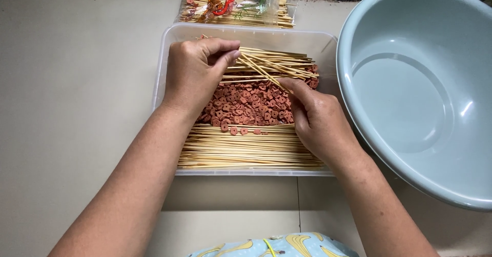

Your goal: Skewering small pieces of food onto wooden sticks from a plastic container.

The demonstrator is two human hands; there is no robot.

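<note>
I'm looking straight down over both forearms into a clear plastic tray (169, 46) sitting on the pale tiled floor (77, 108). My left hand (197, 72) is curling over the far side of the tray, its grip pressed together on the near ends of a few thin bamboo skewers (271, 64), thumb and fingertips pinching them so they are fanning out toward the right. My right hand (318, 118) is coming in from the other side, its forefinger and thumb closing on one slanting skewer (259, 70) from that fan, as if steadying it between the two hands; the grip there is pinching that single stick, though the thumb tip is partly hidden.

Under the hands, a heap of small reddish-brown ring-shaped pieces (246, 105) is filling the tray's middle, and a neat layer of loose skewers (246, 149) is lying along the near wall, all pointing the same way, which is keeping them easy to pick singly. A big pale blue basin (410, 82) is standing just beside the tray on the right, empty. Beyond the tray, an opened packet of more skewers (236, 3) is lying against the wall.
</note>
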